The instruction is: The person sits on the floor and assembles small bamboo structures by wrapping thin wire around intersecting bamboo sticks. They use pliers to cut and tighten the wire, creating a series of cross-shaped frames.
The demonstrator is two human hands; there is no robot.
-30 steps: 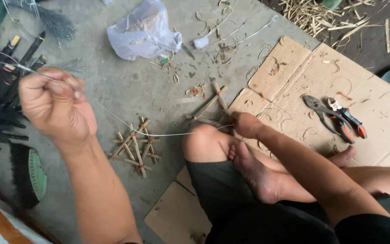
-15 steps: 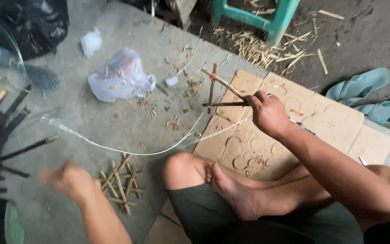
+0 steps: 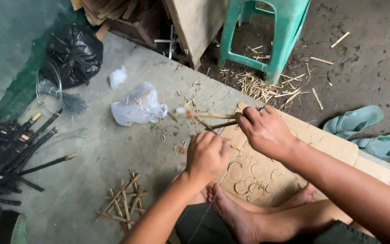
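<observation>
While right hand grips crossed sticks, left hand fists beside.

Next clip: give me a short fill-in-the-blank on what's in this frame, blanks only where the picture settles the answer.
1. The right hand grips thin ____ sticks crossed together.
2. The left hand is closed into a ____ just below those sticks.
3. The plastic stool behind the cardboard sheet is ____ in colour.
4. The tied bag near the top left is ____.

Missing words: wooden; fist; green; black
</observation>
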